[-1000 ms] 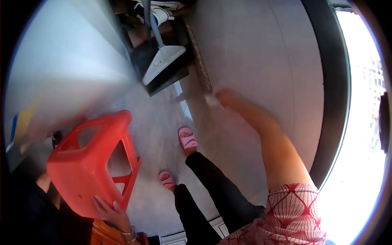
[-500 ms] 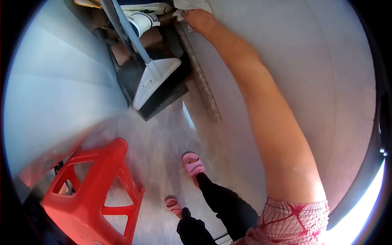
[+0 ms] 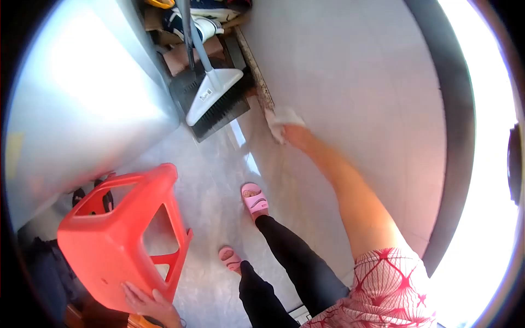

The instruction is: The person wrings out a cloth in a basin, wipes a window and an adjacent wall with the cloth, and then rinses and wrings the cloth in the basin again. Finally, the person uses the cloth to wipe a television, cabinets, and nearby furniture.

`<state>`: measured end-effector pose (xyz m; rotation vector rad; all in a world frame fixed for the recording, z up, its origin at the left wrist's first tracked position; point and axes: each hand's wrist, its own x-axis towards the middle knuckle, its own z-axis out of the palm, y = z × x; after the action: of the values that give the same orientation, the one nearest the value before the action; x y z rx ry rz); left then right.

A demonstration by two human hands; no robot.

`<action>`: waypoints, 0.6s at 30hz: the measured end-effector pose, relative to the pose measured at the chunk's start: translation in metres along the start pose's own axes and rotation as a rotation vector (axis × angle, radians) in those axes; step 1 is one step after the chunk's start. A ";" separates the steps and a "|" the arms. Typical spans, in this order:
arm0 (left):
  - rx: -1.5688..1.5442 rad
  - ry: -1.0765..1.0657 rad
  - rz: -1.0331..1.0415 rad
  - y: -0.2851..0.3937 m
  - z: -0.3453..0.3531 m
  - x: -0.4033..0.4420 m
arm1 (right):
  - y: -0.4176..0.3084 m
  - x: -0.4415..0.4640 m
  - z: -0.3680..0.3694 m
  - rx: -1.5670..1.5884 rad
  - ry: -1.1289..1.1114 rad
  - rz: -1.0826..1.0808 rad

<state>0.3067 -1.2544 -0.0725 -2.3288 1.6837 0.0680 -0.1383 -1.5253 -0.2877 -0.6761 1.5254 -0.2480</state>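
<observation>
My right hand (image 3: 296,135) is closed on a white cloth (image 3: 285,121), pressing it along the foot of the pale wall at the lower end of a narrow speckled edging strip (image 3: 254,63). The hand is slightly blurred, and the cloth covers its fingertips. At the lower left, my left hand (image 3: 147,303) lies with its fingers stretched out against a red plastic stool (image 3: 117,240). The stool has large cut-out openings in its sides.
A grey-and-white broom (image 3: 214,90) stands on a dark dustpan (image 3: 210,128) at the back. Shoes (image 3: 206,27) are piled behind them. On the left rises a shiny silver panel (image 3: 104,82). My feet in pink slippers (image 3: 254,198) stand on the glossy floor (image 3: 202,218).
My right hand has brought the cloth down along the wall's base toward me. My left hand has come into view on the stool. The view has shifted slightly.
</observation>
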 end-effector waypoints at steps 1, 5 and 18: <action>0.003 0.054 0.075 -0.006 0.005 0.001 | -0.018 -0.057 0.030 -0.300 0.201 0.144; -0.073 -0.003 -0.006 0.003 0.002 -0.014 | 0.216 -0.151 -0.041 -1.133 0.198 -0.354; -0.508 0.070 -0.007 -0.029 0.110 -0.067 | -0.103 -0.096 -0.029 -2.007 0.447 -0.637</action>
<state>0.3251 -1.1573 -0.1598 -2.7174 1.8632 0.4680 -0.1462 -1.5616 -0.1493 -2.7982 1.5077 0.9096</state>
